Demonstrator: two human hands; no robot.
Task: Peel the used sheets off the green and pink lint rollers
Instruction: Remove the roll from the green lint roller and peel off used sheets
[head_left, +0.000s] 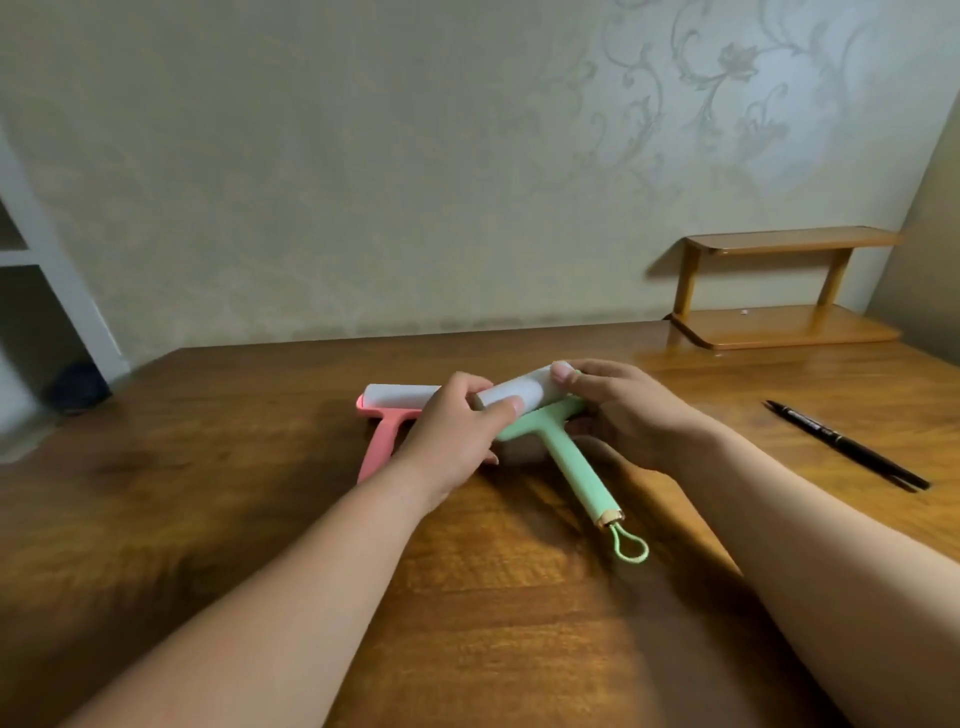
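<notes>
The green lint roller is lifted slightly over the wooden table, its handle pointing toward me with a loop at the end. My left hand grips the left end of its white roll, thumb across the paper. My right hand grips the right end, thumb on top of the roll. The pink lint roller lies flat on the table behind my left hand, with its white roll partly hidden by that hand.
A black marker pen lies on the table to the right. A small two-tier wooden shelf stands at the back right against the wall. A white shelving unit is at the far left beyond the table edge.
</notes>
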